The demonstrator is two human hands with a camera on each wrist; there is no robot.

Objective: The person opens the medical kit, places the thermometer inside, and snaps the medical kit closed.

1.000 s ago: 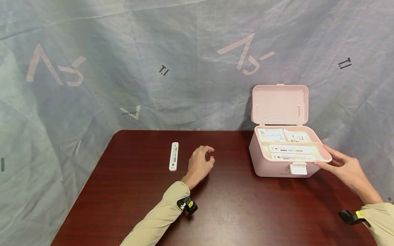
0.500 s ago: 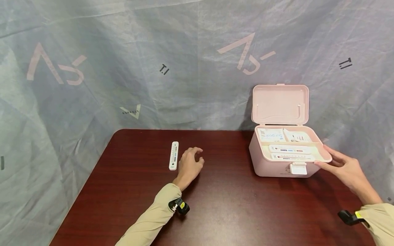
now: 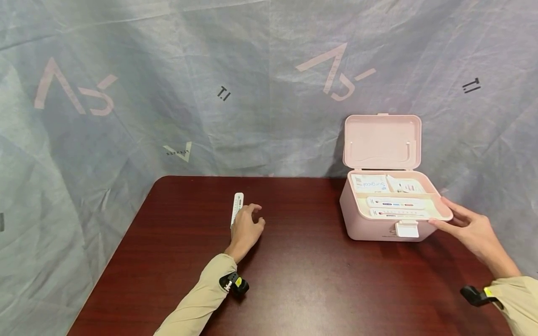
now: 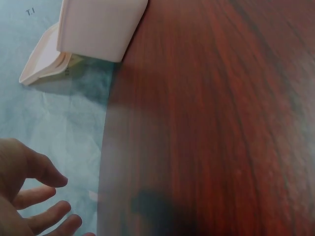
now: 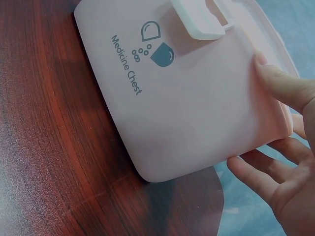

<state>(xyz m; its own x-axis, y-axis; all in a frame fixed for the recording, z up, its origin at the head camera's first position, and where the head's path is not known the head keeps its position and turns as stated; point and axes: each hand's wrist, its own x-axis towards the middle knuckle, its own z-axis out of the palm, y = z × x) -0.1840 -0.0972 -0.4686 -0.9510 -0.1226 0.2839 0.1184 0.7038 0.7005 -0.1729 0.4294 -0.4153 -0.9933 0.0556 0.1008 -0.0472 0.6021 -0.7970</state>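
My left hand point(image 3: 245, 229) hovers at the left of the table, its fingers loosely bent with nothing between them. Partly covered by it in the head view, a white strip thermometer point(image 3: 237, 201) lies lengthwise on the wood. At the right, a pink medicine chest point(image 3: 357, 219) stands with its lid point(image 3: 382, 142) raised. My right hand point(image 3: 477, 233) grips its front right corner; in the right wrist view the thumb is on the front near the rim and the fingers are along the side. Two similar white thermometers point(image 3: 395, 203) lie in the chest's front compartment.
A packet marked "Surgical" point(image 3: 371, 183) and another white packet point(image 3: 405, 185) fill the chest's rear compartments. Its white latch point(image 3: 407, 229) hangs down in front. Grey printed cloth point(image 3: 269, 93) rises behind the dark red wooden table point(image 3: 302, 280).
My left hand has moved left across the table, from beside the thermometer to overlapping its lower part. The right hand and the chest have stayed in place.
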